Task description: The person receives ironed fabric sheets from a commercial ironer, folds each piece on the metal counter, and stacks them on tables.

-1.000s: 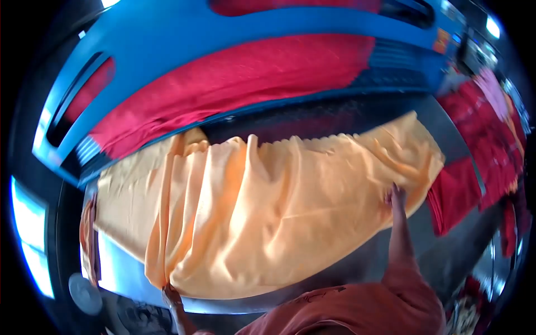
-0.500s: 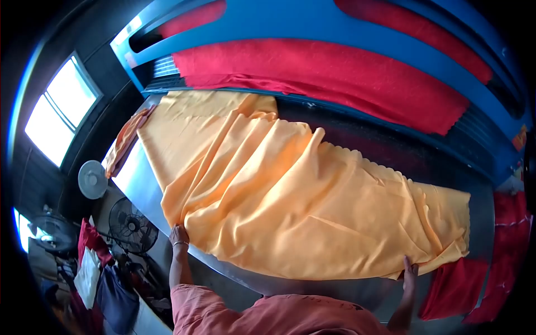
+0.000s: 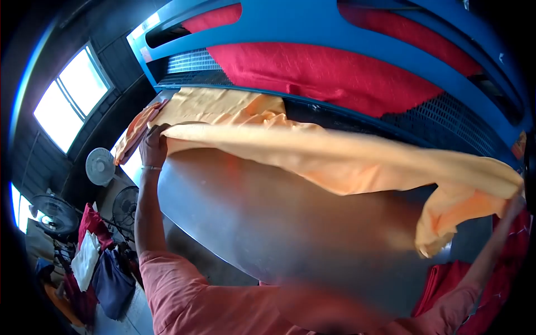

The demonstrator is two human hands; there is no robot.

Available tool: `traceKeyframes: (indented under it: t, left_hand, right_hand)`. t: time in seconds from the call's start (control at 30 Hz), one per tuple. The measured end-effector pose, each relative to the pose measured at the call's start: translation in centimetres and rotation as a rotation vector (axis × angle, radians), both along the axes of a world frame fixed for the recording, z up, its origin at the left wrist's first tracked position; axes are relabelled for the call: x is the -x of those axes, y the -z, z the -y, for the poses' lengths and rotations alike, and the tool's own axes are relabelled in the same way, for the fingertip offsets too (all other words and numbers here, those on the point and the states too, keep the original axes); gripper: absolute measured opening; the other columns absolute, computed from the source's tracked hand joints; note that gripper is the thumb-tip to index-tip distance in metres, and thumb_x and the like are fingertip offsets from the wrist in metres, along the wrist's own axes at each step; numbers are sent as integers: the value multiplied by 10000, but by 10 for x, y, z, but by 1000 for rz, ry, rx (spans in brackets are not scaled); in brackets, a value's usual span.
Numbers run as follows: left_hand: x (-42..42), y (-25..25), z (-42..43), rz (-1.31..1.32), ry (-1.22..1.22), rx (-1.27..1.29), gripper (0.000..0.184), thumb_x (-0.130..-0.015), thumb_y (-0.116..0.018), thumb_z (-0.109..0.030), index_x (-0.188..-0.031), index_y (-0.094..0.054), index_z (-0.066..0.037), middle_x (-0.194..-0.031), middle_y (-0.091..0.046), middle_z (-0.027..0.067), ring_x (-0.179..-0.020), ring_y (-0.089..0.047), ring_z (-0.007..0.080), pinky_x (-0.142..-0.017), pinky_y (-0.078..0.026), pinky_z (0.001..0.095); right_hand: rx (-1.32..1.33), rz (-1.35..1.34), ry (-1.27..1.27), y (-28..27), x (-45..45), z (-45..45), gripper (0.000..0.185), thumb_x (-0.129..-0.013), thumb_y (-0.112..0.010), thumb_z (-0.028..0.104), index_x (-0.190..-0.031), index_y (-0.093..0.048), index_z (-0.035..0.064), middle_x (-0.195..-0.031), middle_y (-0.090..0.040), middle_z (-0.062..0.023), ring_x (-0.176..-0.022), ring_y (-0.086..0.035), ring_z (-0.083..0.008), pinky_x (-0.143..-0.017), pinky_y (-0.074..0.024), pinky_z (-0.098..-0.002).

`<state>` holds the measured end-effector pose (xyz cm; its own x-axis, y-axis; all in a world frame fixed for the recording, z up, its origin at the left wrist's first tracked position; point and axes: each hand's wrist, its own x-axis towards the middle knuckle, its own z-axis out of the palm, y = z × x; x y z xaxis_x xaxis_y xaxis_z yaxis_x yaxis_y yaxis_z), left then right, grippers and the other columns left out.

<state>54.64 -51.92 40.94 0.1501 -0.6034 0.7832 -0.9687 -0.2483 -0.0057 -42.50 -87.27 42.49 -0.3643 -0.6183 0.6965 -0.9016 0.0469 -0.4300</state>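
Note:
A large yellow-orange cloth (image 3: 346, 159) is stretched between my hands, lifted above a shiny metal table (image 3: 223, 206). My left hand (image 3: 152, 147) is closed on its left end, far out over the table. On the right, my right hand (image 3: 511, 206) grips the other end; it is somewhat blurred. A loose flap of the cloth hangs down near that hand. Behind the raised edge, the rest of the fabric lies crumpled on the table's far side. A bunched orange cloth (image 3: 134, 133) lies just left of my left hand.
Beyond the table stands a blue machine frame (image 3: 290, 22) with a red cloth (image 3: 329, 72) on its slatted bed. Folded red cloth (image 3: 441, 282) sits at the lower right. Fans (image 3: 100, 166) and hanging garments (image 3: 114, 285) are at the left, below a bright window (image 3: 72, 97).
Both hands have lifted the near edge of the yellow-orange cloth and moved it away from me, baring the metal tabletop. The red cloth on the machine has shifted.

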Motion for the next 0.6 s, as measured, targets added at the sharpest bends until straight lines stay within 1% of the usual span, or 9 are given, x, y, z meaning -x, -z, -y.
traceKeyframes:
  t: [0.03,0.17,0.27,0.3,0.37,0.4,0.43,0.53,0.6]
  left_hand:
    - [29,-2,-9,-33,33,-59,279,-726,-506,38,-955,-622,-74,-933,-618,130,-811,-605,293,-695,-500,346]
    - [134,104,-23,-89,508,-424,300,-759,-386,-5,-926,-632,-49,-908,-625,140,-858,-584,291,-801,-468,388]
    - [231,211,-31,-288,842,-557,339,-669,-498,-87,-986,-619,-76,-937,-609,97,-874,-568,269,-790,-465,377]
    - [262,236,-33,-282,816,-713,383,-661,-518,-92,-1036,-597,-80,-925,-584,92,-878,-555,264,-799,-461,372]
    - [310,305,-29,-388,986,-745,426,-713,-534,-160,-1135,-531,-100,-1015,-552,98,-970,-522,271,-858,-426,382]
    - [333,333,-30,-193,1003,-667,425,-742,-548,-203,-1154,-517,-105,-1078,-549,84,-1051,-493,270,-927,-370,406]
    - [350,322,-25,-310,1124,-799,388,-779,-568,-252,-1144,-533,-127,-1151,-526,74,-1121,-455,270,-994,-293,419]
    - [387,304,6,-634,1606,-825,253,-832,-586,-246,-1062,-584,-139,-1169,-515,63,-1087,-485,231,-923,-374,402]
    - [384,262,42,-1173,1542,-810,318,-849,-591,-140,-1156,-532,-81,-1158,-516,39,-1062,-500,156,-910,-406,331]
  right_hand:
    - [24,-33,35,-18,19,-13,516,-865,-476,409,-1204,-430,23,-1043,-547,-211,-945,-552,-304,-848,-434,-367]
    - [-9,-143,164,-30,82,-84,462,-849,-500,374,-1152,-458,27,-1054,-542,-203,-967,-541,-303,-851,-426,-371]
    - [-118,-210,287,-7,129,-147,422,-837,-517,347,-1113,-479,30,-1062,-538,-197,-984,-532,-301,-853,-420,-374]
    - [-157,-229,315,0,138,-164,408,-833,-523,338,-1099,-486,30,-1065,-537,-195,-989,-529,-301,-853,-418,-375]
    - [-220,-274,341,13,143,-195,382,-825,-535,320,-1073,-500,32,-1071,-534,-191,-1000,-524,-300,-855,-414,-377]
    - [-244,-301,328,19,141,-204,368,-821,-541,311,-1060,-507,33,-1074,-533,-190,-1006,-521,-300,-855,-412,-378]
    - [-258,-338,294,21,129,-207,355,-817,-546,302,-1047,-514,34,-1076,-531,-188,-1011,-518,-299,-856,-410,-379]
    - [-273,-453,19,17,13,-203,315,-805,-564,275,-1008,-535,37,-1085,-527,-182,-1027,-510,-298,-858,-404,-382]
    - [-291,-516,-244,19,-108,-200,288,-797,-576,257,-982,-549,39,-1090,-525,-178,-1038,-504,-297,-859,-399,-384]
